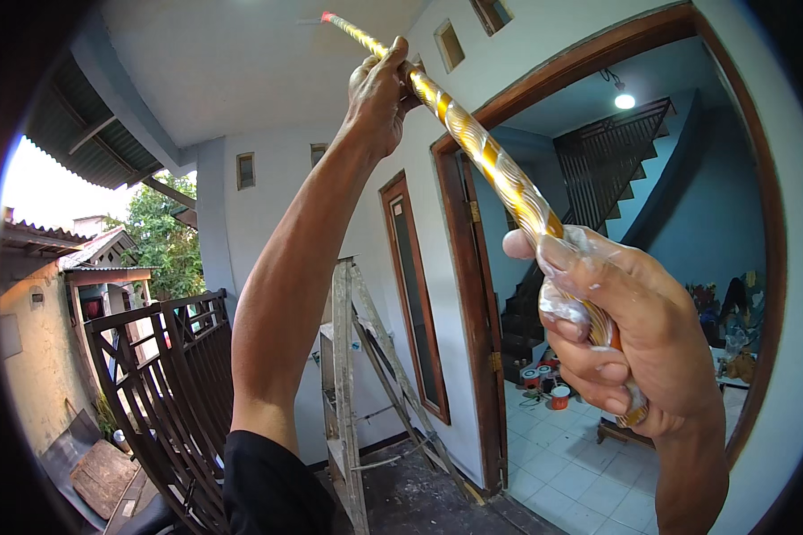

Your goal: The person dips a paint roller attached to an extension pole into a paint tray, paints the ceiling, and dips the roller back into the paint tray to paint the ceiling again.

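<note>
A long pole with a gold and white swirled pattern slants up from the lower right toward the pale ceiling. My left hand is wrapped round its upper part, arm stretched upward. Close to the camera, my right hand grips the lower end, thumb lying along the shaft; whitish smears mark its fingers. The pole's far tip is red, near the ceiling. A faint pale piece shows beside that tip, too indistinct to name.
A paint-spattered stepladder stands by the wall below my left arm. Right of it is a brown-framed doorway, with paint buckets on the tiled floor and a staircase inside. A dark metal gate stands at left.
</note>
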`<state>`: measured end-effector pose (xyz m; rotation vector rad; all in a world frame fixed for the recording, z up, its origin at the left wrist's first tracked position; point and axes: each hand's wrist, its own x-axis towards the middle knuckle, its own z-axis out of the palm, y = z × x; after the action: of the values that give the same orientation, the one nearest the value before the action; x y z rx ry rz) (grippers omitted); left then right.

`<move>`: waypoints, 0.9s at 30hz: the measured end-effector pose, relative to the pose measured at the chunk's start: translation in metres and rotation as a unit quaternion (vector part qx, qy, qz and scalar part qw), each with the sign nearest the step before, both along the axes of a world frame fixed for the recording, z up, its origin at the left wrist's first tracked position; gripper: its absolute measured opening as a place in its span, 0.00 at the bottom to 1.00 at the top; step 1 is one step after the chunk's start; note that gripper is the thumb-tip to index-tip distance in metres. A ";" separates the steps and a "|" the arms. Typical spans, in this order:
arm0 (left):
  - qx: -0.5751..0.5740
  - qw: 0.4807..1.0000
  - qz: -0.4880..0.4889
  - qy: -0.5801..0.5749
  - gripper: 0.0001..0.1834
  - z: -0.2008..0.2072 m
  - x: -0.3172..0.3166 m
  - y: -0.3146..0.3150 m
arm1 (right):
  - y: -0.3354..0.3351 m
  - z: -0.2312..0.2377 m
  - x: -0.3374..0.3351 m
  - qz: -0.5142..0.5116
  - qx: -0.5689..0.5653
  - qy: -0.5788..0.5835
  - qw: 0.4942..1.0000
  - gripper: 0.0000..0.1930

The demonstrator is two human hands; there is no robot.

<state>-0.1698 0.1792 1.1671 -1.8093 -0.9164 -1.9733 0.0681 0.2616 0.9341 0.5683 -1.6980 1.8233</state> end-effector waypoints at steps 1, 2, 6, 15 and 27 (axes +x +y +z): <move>0.000 1.000 -0.007 0.000 0.18 -0.003 0.013 0.003 | 0.002 -0.001 0.015 -0.010 -0.005 0.002 1.000 0.24; 0.005 1.000 -0.012 0.014 0.18 -0.006 0.027 0.005 | 0.004 -0.002 0.029 -0.018 -0.009 0.005 1.000 0.24; 0.006 1.000 -0.006 0.026 0.17 -0.013 0.089 0.019 | 0.014 -0.008 0.088 -0.029 -0.025 0.013 0.999 0.24; -0.006 0.996 0.007 0.090 0.18 -0.025 0.191 0.044 | 0.041 -0.039 0.181 -0.023 -0.052 0.110 0.992 0.27; 0.012 1.000 -0.014 -0.001 0.21 -0.054 0.132 0.034 | 0.022 -0.046 0.128 -0.064 -0.026 -0.018 0.997 0.24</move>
<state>-0.0374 0.2128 1.1128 -1.8164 -0.8689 -1.9957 0.1958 0.2838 0.8886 0.3975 -1.6659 1.7894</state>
